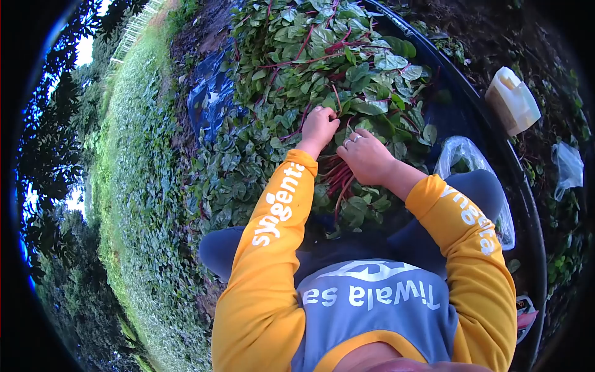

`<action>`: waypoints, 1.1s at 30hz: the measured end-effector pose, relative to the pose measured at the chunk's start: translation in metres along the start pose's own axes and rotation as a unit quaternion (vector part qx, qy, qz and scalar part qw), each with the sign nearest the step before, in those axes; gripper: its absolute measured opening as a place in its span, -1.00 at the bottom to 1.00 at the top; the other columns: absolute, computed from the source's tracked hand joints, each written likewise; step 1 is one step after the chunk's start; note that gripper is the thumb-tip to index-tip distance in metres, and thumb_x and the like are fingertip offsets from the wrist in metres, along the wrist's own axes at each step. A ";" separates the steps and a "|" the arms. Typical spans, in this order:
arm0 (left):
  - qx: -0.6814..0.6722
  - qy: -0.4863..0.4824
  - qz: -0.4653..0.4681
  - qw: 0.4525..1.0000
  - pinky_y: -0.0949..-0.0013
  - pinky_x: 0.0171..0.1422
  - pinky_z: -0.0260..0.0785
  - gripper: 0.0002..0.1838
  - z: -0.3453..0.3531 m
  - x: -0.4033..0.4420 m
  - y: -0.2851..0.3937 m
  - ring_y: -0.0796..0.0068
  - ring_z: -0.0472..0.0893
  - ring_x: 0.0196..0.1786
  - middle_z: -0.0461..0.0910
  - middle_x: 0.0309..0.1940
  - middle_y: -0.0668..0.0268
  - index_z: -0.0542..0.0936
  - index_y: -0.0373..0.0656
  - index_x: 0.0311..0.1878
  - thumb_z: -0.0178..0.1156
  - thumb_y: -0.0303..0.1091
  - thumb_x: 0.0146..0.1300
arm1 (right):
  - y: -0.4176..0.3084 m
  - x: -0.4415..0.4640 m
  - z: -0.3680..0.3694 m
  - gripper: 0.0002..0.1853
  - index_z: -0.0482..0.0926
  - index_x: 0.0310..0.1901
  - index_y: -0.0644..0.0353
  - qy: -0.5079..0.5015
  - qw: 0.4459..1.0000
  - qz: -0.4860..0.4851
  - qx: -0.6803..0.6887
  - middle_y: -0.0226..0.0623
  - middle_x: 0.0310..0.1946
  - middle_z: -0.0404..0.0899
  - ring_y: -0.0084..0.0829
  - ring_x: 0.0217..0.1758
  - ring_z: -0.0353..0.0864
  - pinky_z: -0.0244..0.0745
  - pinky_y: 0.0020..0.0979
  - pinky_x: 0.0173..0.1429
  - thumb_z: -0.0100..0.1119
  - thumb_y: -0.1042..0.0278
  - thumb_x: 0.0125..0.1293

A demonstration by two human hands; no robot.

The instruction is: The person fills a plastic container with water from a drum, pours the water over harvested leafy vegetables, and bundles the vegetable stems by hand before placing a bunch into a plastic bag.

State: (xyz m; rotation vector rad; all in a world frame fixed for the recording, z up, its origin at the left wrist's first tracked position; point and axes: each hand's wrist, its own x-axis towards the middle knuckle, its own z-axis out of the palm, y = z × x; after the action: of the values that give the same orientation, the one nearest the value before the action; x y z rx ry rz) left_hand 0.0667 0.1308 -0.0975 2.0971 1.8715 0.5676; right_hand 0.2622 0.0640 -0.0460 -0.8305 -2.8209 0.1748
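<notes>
A big heap of Malabar spinach (310, 56), green leaves on dark red stems, spreads in front of my crossed legs. My left hand (320, 128) is closed in a pinch at the heap's near side, beside an upright reddish stem (337, 99); its fingertips are partly hidden. Just right of it, my right hand (368, 158), with rings on a finger, curls over a bunch of red stems (338, 176). The stem ends stick out below that hand, and its thumb side is hidden. More loose leaves (359, 211) lie between my hands and my lap.
Blue plastic sheeting (209, 93) lies left of the heap. A dark curved rim (477, 93) runs along the right. By it are a clear plastic bag (465, 155), a cut whitish jug (513, 101) and another bag (567, 167). Green plants (136, 186) cover the left.
</notes>
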 end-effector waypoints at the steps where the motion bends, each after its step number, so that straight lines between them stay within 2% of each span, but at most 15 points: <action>1: -0.010 0.019 0.002 1.000 0.08 -0.03 0.52 -0.77 -0.001 0.002 -0.001 0.04 0.66 -0.11 0.66 -0.21 0.06 0.68 -0.21 -0.24 0.37 -0.26 0.12 | 0.000 -0.001 -0.002 -0.77 0.55 -0.19 0.18 -0.007 1.000 0.003 0.010 -0.24 -0.26 0.62 -0.22 0.02 0.61 0.35 -0.19 0.36 0.19 0.39 0.06; 6: -0.121 -0.037 -0.063 0.990 0.28 -0.01 0.50 -0.76 -0.050 -0.019 0.013 0.27 0.70 -0.11 0.71 -0.20 0.07 0.69 -0.25 -0.18 0.32 -0.27 0.19 | 0.011 -0.005 -0.016 -0.75 0.56 -0.17 0.19 0.010 0.999 0.036 -0.008 -0.22 -0.26 0.64 -0.20 0.00 0.62 0.35 -0.19 0.36 0.20 0.39 0.06; 8: -0.220 -0.117 0.027 0.968 0.14 0.12 0.49 -0.63 -0.064 -0.039 0.024 0.01 0.67 0.02 0.68 -0.06 -0.05 0.68 -0.26 0.00 0.33 -0.20 0.22 | 0.011 -0.004 -0.023 -0.72 0.56 -0.15 0.19 0.003 0.998 0.060 -0.002 -0.21 -0.26 0.65 -0.19 0.00 0.63 0.35 -0.18 0.37 0.21 0.38 0.05; 11: -0.369 -0.199 0.064 0.906 0.12 0.31 0.40 -0.14 -0.058 -0.063 0.037 -0.07 0.57 0.21 0.54 0.20 -0.10 0.38 -0.35 0.40 0.42 0.01 0.15 | 0.011 -0.004 -0.049 -0.59 0.56 -0.01 0.23 0.043 0.995 0.089 0.018 -0.20 -0.29 0.66 -0.16 -0.03 0.64 0.38 -0.15 0.32 0.24 0.37 0.03; 12: -0.311 -0.173 0.110 0.928 0.09 0.35 0.37 0.15 -0.070 -0.066 0.055 -0.08 0.54 0.25 0.50 0.23 -0.11 0.17 -0.35 0.48 0.56 0.02 -0.09 | 0.010 -0.001 -0.062 -0.54 0.53 0.03 0.23 0.044 0.993 0.101 0.040 -0.21 -0.35 0.65 -0.15 -0.09 0.66 0.43 -0.15 0.24 0.25 0.36 0.02; 15: -0.251 -0.100 0.113 0.956 0.10 0.22 0.47 0.20 -0.095 -0.061 0.099 -0.05 0.61 0.15 0.57 0.12 -0.04 0.21 -0.23 0.42 0.70 -0.12 -0.31 | 0.011 0.002 -0.092 -0.57 0.49 -0.02 0.20 0.133 0.986 0.096 0.025 -0.22 -0.39 0.64 -0.12 -0.16 0.66 0.49 -0.14 0.09 0.26 0.35 0.01; 20: -0.097 -0.079 0.075 0.989 0.06 0.02 0.53 -0.34 -0.109 -0.014 0.150 -0.07 0.67 -0.03 0.67 -0.11 0.01 0.51 -0.17 0.01 0.59 -0.18 -0.17 | 0.041 -0.004 -0.127 -0.56 0.47 -0.05 0.20 0.122 0.982 0.138 0.028 -0.19 -0.36 0.63 -0.04 -0.13 0.65 0.49 -0.11 0.09 0.35 0.32 0.01; 23: -0.067 -0.050 0.185 0.979 0.05 0.07 0.53 -0.37 -0.099 0.007 0.148 -0.05 0.66 -0.03 0.67 -0.10 0.03 0.55 -0.13 0.11 0.50 -0.26 -0.10 | 0.099 -0.040 -0.154 -0.06 0.40 0.28 0.14 0.090 0.961 0.113 0.235 0.01 0.13 0.51 0.05 0.26 0.48 0.37 -0.11 0.36 0.65 0.20 -0.23; 25: -0.069 -0.077 0.120 0.987 0.06 0.10 0.52 -0.34 -0.089 0.015 0.125 -0.03 0.65 0.00 0.66 -0.08 0.01 0.54 -0.14 0.16 0.46 -0.27 -0.11 | 0.164 -0.089 -0.173 0.04 0.32 0.40 0.11 0.205 0.941 0.228 0.145 -0.01 0.33 0.38 -0.03 0.42 0.34 0.24 -0.19 0.51 0.67 0.19 -0.18; 27: -0.060 -0.105 0.034 0.992 0.05 0.11 0.51 -0.32 -0.077 0.017 0.098 -0.04 0.66 -0.01 0.66 -0.09 -0.02 0.52 -0.16 0.16 0.44 -0.22 -0.12 | 0.234 -0.165 -0.169 0.04 0.34 0.40 0.16 0.346 0.802 0.485 -0.039 -0.05 0.35 0.39 -0.04 0.43 0.35 0.25 -0.15 0.52 0.66 0.13 -0.18; 28: -0.074 -0.110 0.020 0.991 0.06 0.10 0.52 -0.32 -0.067 0.017 0.083 -0.04 0.67 -0.03 0.67 -0.12 -0.02 0.52 -0.16 0.16 0.43 -0.20 -0.13 | 0.287 -0.218 -0.147 0.07 0.30 0.44 0.13 0.337 0.724 0.560 -0.219 -0.07 0.38 0.38 -0.06 0.46 0.34 0.27 -0.16 0.51 0.65 0.10 -0.15; 29: -0.067 -0.129 0.000 0.989 0.06 0.09 0.52 -0.31 -0.061 0.017 0.077 -0.04 0.67 -0.05 0.68 -0.13 -0.01 0.52 -0.16 0.15 0.42 -0.19 -0.13 | 0.316 -0.258 -0.143 0.13 0.23 0.49 0.11 0.253 0.676 0.667 -0.184 -0.08 0.41 0.38 -0.08 0.49 0.33 0.28 -0.16 0.52 0.66 0.07 -0.15; 30: -0.061 -0.148 -0.019 0.987 0.07 0.09 0.53 -0.31 -0.058 0.018 0.075 -0.04 0.68 -0.06 0.69 -0.14 0.01 0.52 -0.16 0.15 0.42 -0.18 -0.14 | 0.337 -0.286 -0.132 0.13 0.25 0.48 0.16 0.213 0.647 0.729 -0.070 -0.02 0.38 0.41 -0.08 0.48 0.36 0.28 -0.16 0.52 0.67 0.08 -0.15; 32: -0.047 -0.176 -0.040 0.982 0.08 0.08 0.53 -0.31 -0.053 0.024 0.080 -0.02 0.69 -0.04 0.70 -0.12 0.03 0.52 -0.17 0.15 0.41 -0.18 -0.14 | 0.422 -0.364 -0.080 -0.23 0.61 0.19 0.27 0.293 0.686 0.636 0.197 -0.04 0.02 0.70 -0.18 0.11 0.69 0.49 -0.23 0.30 0.65 0.16 -0.11; 33: -0.053 -0.173 -0.031 0.983 0.09 0.08 0.53 -0.31 -0.046 0.030 0.080 -0.02 0.69 -0.04 0.70 -0.11 0.02 0.52 -0.18 0.15 0.41 -0.18 -0.14 | 0.401 -0.345 -0.105 -0.35 0.67 0.08 0.29 0.254 0.688 0.669 0.121 -0.14 -0.11 0.75 -0.29 -0.04 0.74 0.55 -0.30 0.16 0.61 0.12 -0.05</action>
State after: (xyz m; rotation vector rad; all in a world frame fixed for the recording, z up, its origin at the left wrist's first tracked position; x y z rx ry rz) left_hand 0.1184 0.1480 -0.0175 1.9173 1.6648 0.2590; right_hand 0.7789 0.2165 -0.0640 -2.2087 -1.1548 0.3976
